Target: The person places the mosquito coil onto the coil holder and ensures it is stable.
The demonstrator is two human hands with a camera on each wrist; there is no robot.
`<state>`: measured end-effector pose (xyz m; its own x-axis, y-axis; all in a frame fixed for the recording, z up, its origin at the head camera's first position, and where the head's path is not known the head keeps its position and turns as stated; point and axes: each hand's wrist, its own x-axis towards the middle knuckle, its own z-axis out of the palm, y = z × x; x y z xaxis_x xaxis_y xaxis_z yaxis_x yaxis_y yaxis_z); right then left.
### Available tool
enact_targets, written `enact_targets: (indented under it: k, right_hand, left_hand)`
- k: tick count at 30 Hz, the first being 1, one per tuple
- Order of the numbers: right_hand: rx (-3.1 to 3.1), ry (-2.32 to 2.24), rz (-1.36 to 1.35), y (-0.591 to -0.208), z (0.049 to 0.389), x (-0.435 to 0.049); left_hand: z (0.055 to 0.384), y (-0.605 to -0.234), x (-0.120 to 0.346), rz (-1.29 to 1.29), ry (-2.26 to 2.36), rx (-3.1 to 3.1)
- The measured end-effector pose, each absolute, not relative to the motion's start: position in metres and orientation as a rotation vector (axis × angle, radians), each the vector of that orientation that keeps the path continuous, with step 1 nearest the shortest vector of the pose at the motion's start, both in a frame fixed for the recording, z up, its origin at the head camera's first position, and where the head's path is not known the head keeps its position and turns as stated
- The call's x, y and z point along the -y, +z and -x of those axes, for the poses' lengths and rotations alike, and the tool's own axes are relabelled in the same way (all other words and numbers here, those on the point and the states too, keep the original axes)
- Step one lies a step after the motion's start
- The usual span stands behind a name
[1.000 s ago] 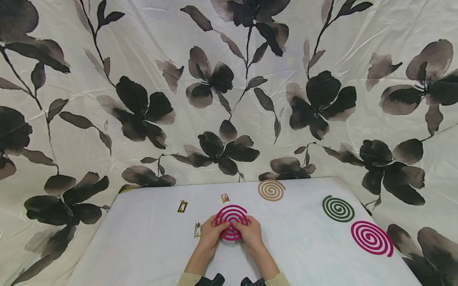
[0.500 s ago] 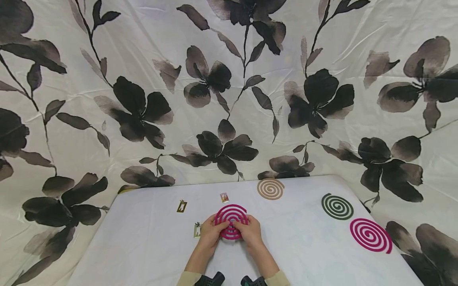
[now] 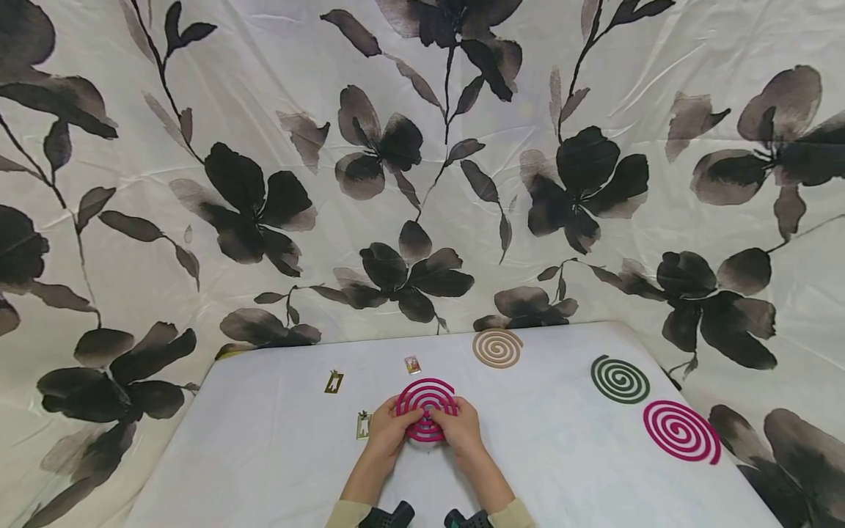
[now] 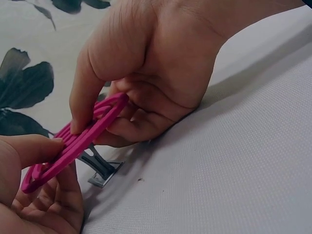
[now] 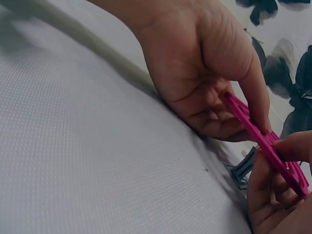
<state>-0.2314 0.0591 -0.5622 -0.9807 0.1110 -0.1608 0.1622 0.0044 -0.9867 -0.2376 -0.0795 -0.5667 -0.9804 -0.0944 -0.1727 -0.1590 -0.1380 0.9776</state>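
Both hands hold a pink mosquito coil (image 3: pixel 425 389) above the white tabletop. My left hand (image 3: pixel 389 429) pinches its left side, thumb on top and fingers beneath. On the other side, my right hand (image 3: pixel 464 425) grips it in the same manner, both thumbs close to the centre. Tilted in the left wrist view, the coil (image 4: pixel 73 146) overlaps the top of a grey metal coil stand (image 4: pixel 102 168) under it. That stand (image 5: pixel 241 168) also shows between the hands in the right wrist view, its flat base at the table surface. The fingertips underneath are partly hidden.
Flat metal stands lie to the left, one farther back (image 3: pixel 334 381) and one beside the left hand (image 3: pixel 364 425). A small reddish piece (image 3: pixel 412 364) lies behind the hands. Tan (image 3: pixel 498 348), green (image 3: pixel 620 379) and pink (image 3: pixel 682 432) coils lie back and right. Floral cloth (image 3: pixel 416 183) hangs behind.
The head view has shifted slightly, so the table items appear a little farther left. Both hands keep their hold on the pink coil, with hardly any movement.
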Motion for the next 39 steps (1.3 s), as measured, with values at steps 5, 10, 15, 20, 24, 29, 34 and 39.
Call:
enact_targets:
  k: [5,10,15,20,24,29,34,39]
  right_hand:
    - [-2.203,-2.170,-0.295,-0.5625,0.2318,-0.0591]
    - [-2.228,-2.158,-0.304,-0.5633,0.2316,-0.0587]
    - [-2.230,-2.164,-0.299,-0.5633,0.2313,-0.0597]
    - [-2.223,-2.168,-0.291,-0.5637,0.2313,-0.0609]
    - [-2.236,-2.162,-0.279,-0.5647,0.2313,-0.0615]
    - [-2.244,-2.158,-0.288,-0.5651,0.2316,-0.0606]
    - [-2.241,-2.165,-0.295,-0.5649,0.2321,-0.0598]
    - [-2.247,-2.163,-0.299,-0.5629,0.2313,-0.0593]
  left_hand:
    - [0.2377,-0.5675,0.0799,0.289,2.285,-2.060]
    - [0.2384,-0.5689,0.0800,0.284,2.274,-2.062]
    - [0.2398,-0.5692,0.0796,0.291,2.267,-2.070]
    - [0.2400,-0.5691,0.0793,0.289,2.246,-2.106]
    - [0.2386,-0.5695,0.0787,0.303,2.218,-2.143]
    - [0.2369,-0.5691,0.0784,0.301,2.172,-2.222]
    - [0.2366,-0.5698,0.0789,0.304,2.132,-2.284]
    - [0.2366,-0.5695,0.0790,0.304,2.123,-2.301]
